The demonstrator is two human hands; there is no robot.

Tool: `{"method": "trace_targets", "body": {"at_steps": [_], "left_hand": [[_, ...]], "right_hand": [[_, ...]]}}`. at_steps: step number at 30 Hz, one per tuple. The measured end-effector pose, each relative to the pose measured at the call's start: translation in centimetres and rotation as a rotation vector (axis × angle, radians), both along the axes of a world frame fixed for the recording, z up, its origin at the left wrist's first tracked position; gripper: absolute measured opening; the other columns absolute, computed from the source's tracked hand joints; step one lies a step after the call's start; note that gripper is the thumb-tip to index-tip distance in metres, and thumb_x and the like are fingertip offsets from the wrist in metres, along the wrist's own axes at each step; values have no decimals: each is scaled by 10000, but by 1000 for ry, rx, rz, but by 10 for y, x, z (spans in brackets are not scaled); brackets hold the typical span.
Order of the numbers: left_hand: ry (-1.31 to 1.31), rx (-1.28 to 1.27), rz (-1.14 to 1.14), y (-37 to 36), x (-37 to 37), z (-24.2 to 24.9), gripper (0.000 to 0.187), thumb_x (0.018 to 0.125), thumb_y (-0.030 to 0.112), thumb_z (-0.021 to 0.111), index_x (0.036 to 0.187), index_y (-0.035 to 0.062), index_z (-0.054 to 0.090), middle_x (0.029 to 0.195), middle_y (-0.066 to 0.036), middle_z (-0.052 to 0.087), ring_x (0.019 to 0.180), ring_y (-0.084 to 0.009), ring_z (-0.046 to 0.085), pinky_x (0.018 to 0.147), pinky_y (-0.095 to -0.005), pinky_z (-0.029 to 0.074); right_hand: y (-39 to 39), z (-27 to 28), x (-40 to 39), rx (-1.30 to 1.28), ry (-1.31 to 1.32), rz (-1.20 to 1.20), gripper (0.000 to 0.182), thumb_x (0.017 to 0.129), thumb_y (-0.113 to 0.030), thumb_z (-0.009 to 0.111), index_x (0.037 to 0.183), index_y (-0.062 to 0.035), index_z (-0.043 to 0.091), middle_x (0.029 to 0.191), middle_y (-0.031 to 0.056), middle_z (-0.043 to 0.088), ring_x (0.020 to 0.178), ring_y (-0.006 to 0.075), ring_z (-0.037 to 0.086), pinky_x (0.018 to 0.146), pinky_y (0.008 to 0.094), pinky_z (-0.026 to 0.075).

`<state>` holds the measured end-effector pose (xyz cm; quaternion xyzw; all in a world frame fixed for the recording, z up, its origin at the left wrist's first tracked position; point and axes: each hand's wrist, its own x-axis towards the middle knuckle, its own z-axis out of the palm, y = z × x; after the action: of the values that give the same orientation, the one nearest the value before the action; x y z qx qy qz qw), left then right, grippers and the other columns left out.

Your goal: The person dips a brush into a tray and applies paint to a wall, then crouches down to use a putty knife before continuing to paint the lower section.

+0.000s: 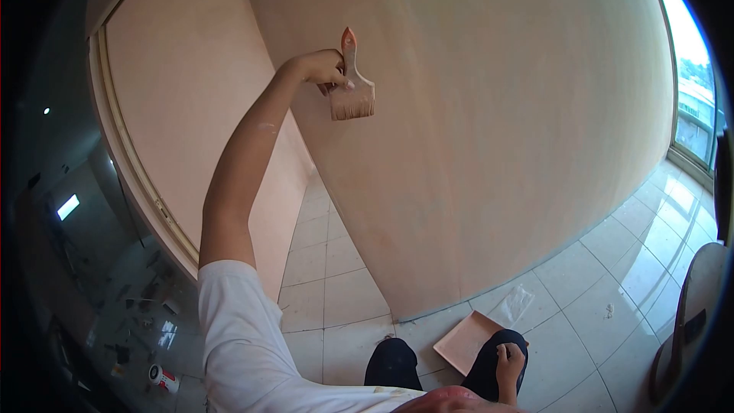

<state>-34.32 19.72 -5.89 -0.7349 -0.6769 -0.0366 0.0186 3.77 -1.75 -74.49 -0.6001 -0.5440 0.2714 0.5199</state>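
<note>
My left hand (325, 69), raised on an outstretched arm, grips a wide flat paintbrush (353, 98) near the base of its handle. The brush is upright, its orange-tipped handle up and its pale-coated bristles down, overlapping the pinkish wall (489, 130) in this view. Down at the lower right, my right hand (507, 367) rests on my right knee with its fingers curled in. Beside that knee a shallow pink paint tray (468, 340) lies on the floor, partly hidden by my leg.
Clear plastic wrapping (514, 304) lies on the tiled floor (348, 298) by the wall's foot. A dark-edged rounded object (692, 313) stands at the right, below a bright window (694, 107). To the left, a door frame (145, 176) borders a dark area with a white-and-red container (163, 377).
</note>
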Motion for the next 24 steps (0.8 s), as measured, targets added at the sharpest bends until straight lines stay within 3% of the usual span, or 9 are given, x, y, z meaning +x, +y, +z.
{"method": "trace_targets", "body": {"at_steps": [4, 6, 9, 16, 18, 20, 22, 23, 24], "left_hand": [[119, 522, -43, 10, -3, 12, 318, 861, 252, 766, 985, -17, 653, 856, -74, 679, 700, -223, 663, 665, -362, 555], [299, 1355, -172, 13, 0, 19, 221, 882, 178, 710, 1034, 28, 651, 916, -96, 696, 754, -274, 680, 687, -381, 557], [203, 1700, -409, 19, 2, 24, 149, 917, 109, 597, 1061, 95, 628, 946, -97, 700, 908, -282, 691, 746, -426, 565], [383, 874, -305, 8, 39, -13, 190, 913, 158, 653, 1055, 34, 634, 877, -148, 676, 844, -296, 679, 734, -395, 547], [-63, 193, -147, -2, 47, -6, 257, 902, 218, 690, 1042, 8, 637, 894, -161, 676, 851, -297, 671, 799, -410, 527], [73, 318, -138, -6, 50, -21, 272, 903, 243, 701, 1021, 4, 643, 890, -148, 680, 832, -285, 664, 810, -411, 518], [278, 465, -123, -20, 56, -30, 318, 913, 286, 721, 980, -19, 661, 883, -101, 694, 798, -219, 649, 798, -383, 507], [284, 468, -123, -20, 49, -38, 318, 913, 286, 721, 980, -19, 661, 883, -101, 694, 798, -219, 649, 798, -383, 507], [78, 495, -226, -15, 35, -51, 332, 911, 295, 728, 986, -22, 664, 864, -89, 691, 788, -196, 642, 790, -364, 503]], "right_hand": [[5, -15, 3, 76, -17, -22, 169, 866, -96, 639, 774, 41, 679, 698, 153, 660, 633, 250, 652, 619, 357, 495], [4, -14, 4, 66, -16, -25, 168, 867, -94, 640, 779, 43, 681, 697, 153, 662, 631, 252, 654, 622, 357, 498], [2, -12, 3, 45, -4, -20, 164, 869, -91, 642, 788, 44, 686, 698, 153, 667, 633, 252, 658, 625, 355, 502], [1, 1, 1, 30, 47, 12, 157, 855, -97, 674, 782, 42, 684, 709, 148, 662, 644, 256, 649, 624, 357, 484], [-1, -6, 6, -57, 102, 86, 162, 882, -129, 666, 861, 28, 704, 759, 145, 686, 684, 252, 668, 649, 350, 507], [0, -5, 34, -133, 151, 151, 189, 908, -160, 659, 940, 14, 724, 809, 142, 710, 723, 248, 687, 674, 343, 529], [-2, 11, 90, -361, 906, 609, 396, 979, -306, 588, 1264, -35, 638, 1036, 172, 717, 860, 285, 715, 746, 401, 591], [-13, -2, 119, -270, 1226, 597, 572, 1020, -438, 485, 1466, -83, 446, 1219, 217, 652, 962, 334, 709, 764, 473, 620], [-20, -15, 131, 6, 1466, 356, 643, 995, -525, 491, 1457, -81, 454, 1283, 218, 607, 952, 277, 697, 729, 471, 605]]}}
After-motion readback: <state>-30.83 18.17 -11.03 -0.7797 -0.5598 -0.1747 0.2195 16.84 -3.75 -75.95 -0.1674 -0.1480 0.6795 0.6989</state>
